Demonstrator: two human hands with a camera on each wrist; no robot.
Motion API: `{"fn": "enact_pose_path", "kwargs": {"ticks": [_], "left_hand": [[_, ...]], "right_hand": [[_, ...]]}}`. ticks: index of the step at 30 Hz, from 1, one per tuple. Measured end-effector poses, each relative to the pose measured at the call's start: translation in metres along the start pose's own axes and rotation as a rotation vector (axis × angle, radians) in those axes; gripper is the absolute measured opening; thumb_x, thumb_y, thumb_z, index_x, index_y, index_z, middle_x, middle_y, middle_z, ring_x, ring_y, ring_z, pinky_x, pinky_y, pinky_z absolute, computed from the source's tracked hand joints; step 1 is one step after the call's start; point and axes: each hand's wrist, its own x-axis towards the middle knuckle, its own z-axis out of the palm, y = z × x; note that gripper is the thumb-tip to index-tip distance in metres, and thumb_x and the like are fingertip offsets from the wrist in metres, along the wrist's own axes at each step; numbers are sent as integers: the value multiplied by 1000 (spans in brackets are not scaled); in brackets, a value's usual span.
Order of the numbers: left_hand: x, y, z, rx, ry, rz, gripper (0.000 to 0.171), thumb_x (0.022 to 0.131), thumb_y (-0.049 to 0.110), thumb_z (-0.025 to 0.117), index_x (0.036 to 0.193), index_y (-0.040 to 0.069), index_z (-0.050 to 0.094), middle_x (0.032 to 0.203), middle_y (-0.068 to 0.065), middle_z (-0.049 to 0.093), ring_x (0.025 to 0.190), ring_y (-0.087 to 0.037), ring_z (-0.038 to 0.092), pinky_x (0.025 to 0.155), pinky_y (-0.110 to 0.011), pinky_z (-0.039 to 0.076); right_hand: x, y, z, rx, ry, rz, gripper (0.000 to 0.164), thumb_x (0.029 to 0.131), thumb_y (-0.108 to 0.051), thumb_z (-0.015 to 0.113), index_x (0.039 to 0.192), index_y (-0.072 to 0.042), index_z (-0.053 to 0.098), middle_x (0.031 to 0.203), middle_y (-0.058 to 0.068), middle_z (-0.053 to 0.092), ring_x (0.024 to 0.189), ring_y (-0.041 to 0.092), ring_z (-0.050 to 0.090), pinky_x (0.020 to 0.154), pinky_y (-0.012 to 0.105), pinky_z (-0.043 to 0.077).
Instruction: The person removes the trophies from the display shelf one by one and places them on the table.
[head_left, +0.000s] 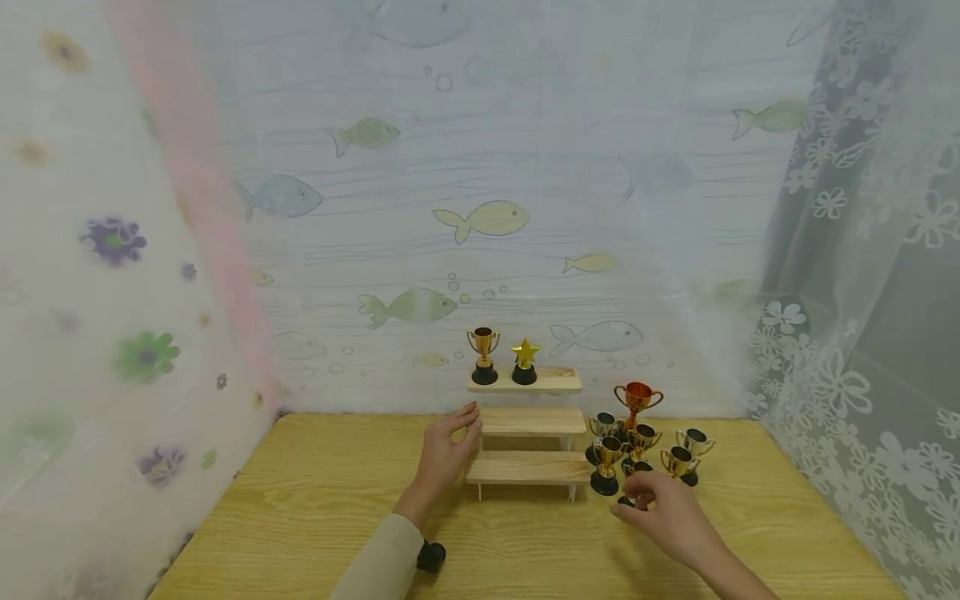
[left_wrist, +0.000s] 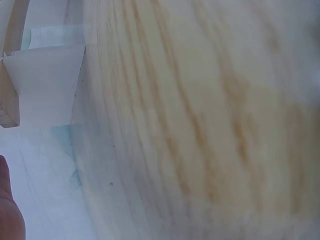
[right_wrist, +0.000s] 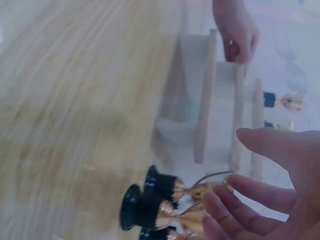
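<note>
A three-step wooden stand (head_left: 534, 468) carries a gold cup trophy (head_left: 483, 342) and a gold star trophy (head_left: 525, 353) on its top step. My left hand (head_left: 444, 450) pinches the left end of the middle step, seen also in the right wrist view. Right of the stand, small cup trophies on black bases cluster together. My right hand (head_left: 671, 510) reaches over the nearest trophy (head_left: 640, 469), partly covering it. In the right wrist view, the thumb (right_wrist: 267, 142) stands well apart from the fingers, which are beside the gold cups (right_wrist: 192, 220).
A red cup trophy (head_left: 637, 397) rises behind the cluster, with a silver one (head_left: 603, 425) to its left and several more around. A small black object (head_left: 431, 556) lies by the left sleeve (head_left: 382, 554). Fish-patterned curtain (head_left: 480, 275) hangs behind the wooden table (head_left: 315, 483).
</note>
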Motion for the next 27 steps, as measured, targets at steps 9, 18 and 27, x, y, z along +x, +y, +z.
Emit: {"fn": "enact_pose_path", "kwargs": {"ticks": [9,18,27], "left_hand": [[0,1,0,2,-1,-6,34,102,22,66,127,0,70,139,-13,63,130,-32,59,107,-53,47],[-1,1,-1,-10,-3,-17,34,102,21,67,127,-1,70,139,-15,63,130,-32,60,108,-53,47],[0,-2,0,-4,-12,-39,33,102,23,66,127,2,71,140,-13,63,131,-27,59,109,-49,46]], "right_hand": [[-1,-20,1,10,29,-66,26,84,-26,85,102,-10,74,101,3,71,84,13,64,69,35,54],[7,-36,0,15,43,-96,30,87,-26,83,109,-8,74,106,4,71,89,16,65,72,37,54],[17,-56,-2,40,78,-165,35,89,-28,81,115,-7,72,107,4,71,93,21,65,74,37,54]]}}
